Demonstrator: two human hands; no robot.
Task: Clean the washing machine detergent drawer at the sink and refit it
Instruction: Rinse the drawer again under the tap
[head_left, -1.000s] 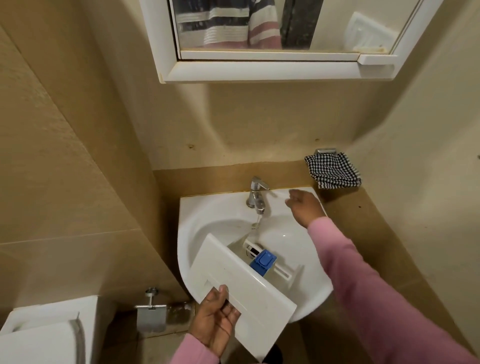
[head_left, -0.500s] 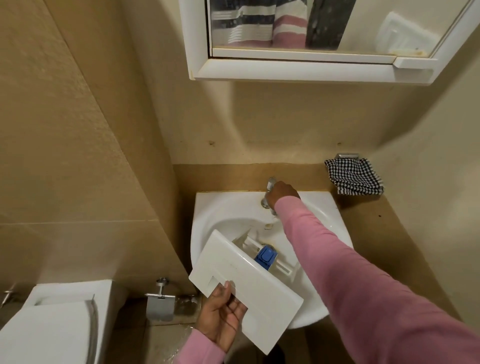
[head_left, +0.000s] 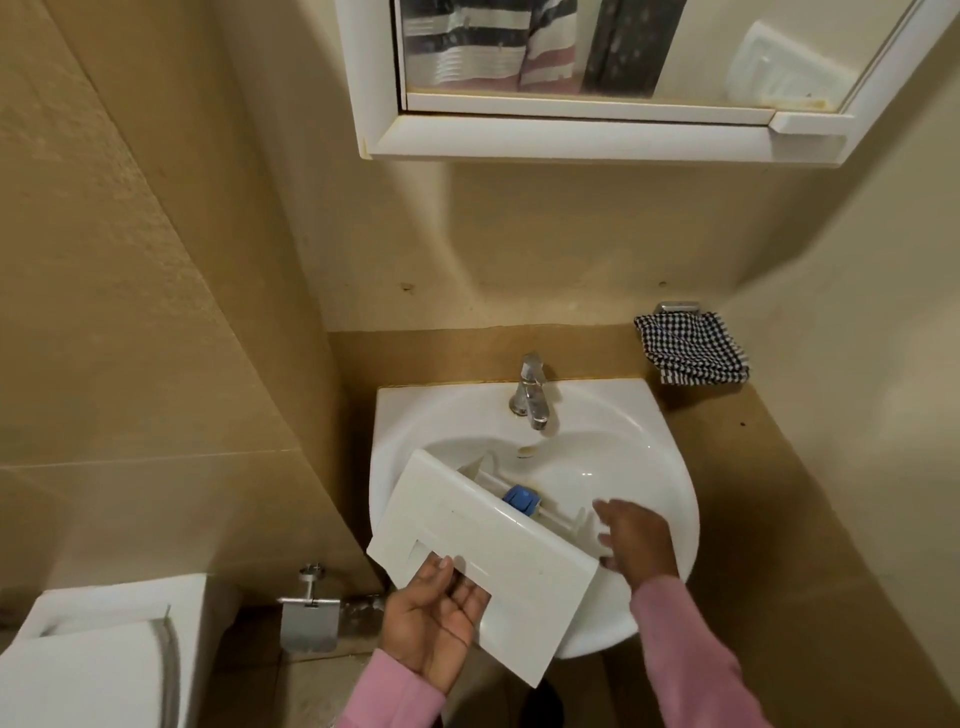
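The white detergent drawer (head_left: 483, 561) lies tilted over the near left side of the white sink (head_left: 670, 467), front panel toward me, its blue insert (head_left: 521, 500) showing behind the panel. My left hand (head_left: 434, 631) grips the panel's lower edge from beneath, thumb in the handle recess. My right hand (head_left: 631, 540) is at the drawer's right end, fingers spread and touching its side. The chrome tap (head_left: 531, 392) stands at the back of the sink with no water running.
A black-and-white checked cloth (head_left: 691, 356) hangs on a wall holder at the right. A mirror cabinet (head_left: 571, 135) juts out above the sink. A toilet cistern (head_left: 104, 649) and a metal paper holder (head_left: 309, 618) sit at the lower left.
The water was running a second ago; my right hand went to the tap, the flow stopped, and the hand has come back down to the drawer's right end. The left hand kept its hold.
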